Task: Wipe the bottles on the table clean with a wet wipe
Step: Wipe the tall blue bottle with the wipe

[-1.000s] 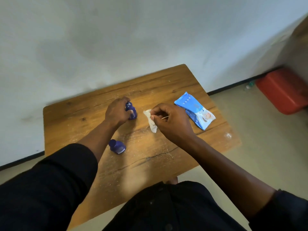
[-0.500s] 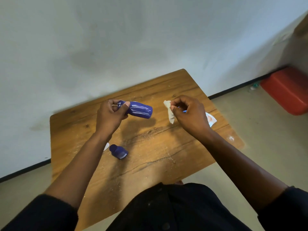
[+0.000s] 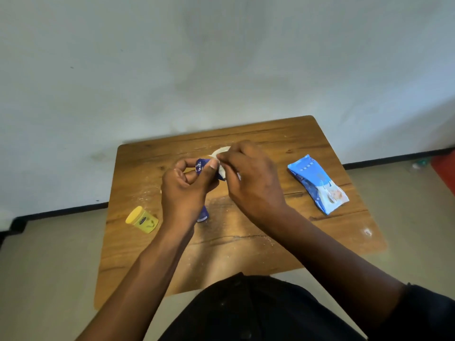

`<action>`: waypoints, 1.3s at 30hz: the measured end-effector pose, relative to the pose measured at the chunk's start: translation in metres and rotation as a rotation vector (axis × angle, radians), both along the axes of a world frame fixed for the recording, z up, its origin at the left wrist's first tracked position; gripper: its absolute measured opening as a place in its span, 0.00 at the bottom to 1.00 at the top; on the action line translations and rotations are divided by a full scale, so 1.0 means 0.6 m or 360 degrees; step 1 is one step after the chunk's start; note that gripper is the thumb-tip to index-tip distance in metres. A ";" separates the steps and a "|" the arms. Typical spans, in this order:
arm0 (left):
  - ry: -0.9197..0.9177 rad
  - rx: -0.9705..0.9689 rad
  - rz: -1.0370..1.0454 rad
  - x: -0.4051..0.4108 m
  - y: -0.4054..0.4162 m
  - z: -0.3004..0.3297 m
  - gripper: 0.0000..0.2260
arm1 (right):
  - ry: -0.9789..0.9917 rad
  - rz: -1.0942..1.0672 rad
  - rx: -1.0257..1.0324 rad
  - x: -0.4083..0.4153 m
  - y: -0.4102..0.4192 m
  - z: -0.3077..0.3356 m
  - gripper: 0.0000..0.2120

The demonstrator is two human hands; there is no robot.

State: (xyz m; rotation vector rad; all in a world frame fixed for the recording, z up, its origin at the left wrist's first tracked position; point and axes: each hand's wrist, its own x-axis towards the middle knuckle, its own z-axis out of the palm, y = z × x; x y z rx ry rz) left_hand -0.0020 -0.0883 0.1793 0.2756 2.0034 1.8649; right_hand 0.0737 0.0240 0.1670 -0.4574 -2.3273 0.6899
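My left hand point(image 3: 187, 190) holds a dark blue bottle point(image 3: 200, 166) above the middle of the wooden table point(image 3: 246, 242). My right hand point(image 3: 253, 183) presses a white wet wipe point(image 3: 220, 153) against that bottle; most of the bottle is hidden by both hands. A second small dark blue bottle point(image 3: 203, 214) lies on the table just under my left wrist, partly hidden. A yellow jar point(image 3: 142, 220) lies on its side near the table's left edge.
A blue and white pack of wet wipes point(image 3: 317, 183) lies at the right of the table. A red container point(image 3: 445, 168) sits on the floor at the far right. The wall stands right behind the table.
My left hand lifted the blue bottle off the table. My right hand brought the wipe over onto it. The view shifted, so the yellow jar now shows.
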 end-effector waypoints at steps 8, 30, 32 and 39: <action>-0.0162 0.0169 0.0145 -0.001 -0.041 0.024 0.14 | -0.0033 -0.0011 -0.0035 0.006 0.011 0.006 0.09; -0.0489 0.0541 0.0332 -0.028 -0.073 0.045 0.25 | 0.0189 -0.0137 -0.0128 -0.043 -0.005 0.014 0.09; -0.0512 0.0567 0.0338 -0.028 -0.073 0.045 0.25 | 0.0236 -0.0104 -0.0056 -0.055 -0.027 0.022 0.08; -0.0588 0.0651 0.0317 -0.039 -0.088 0.055 0.15 | 0.0384 0.0321 0.0271 -0.054 -0.107 0.031 0.06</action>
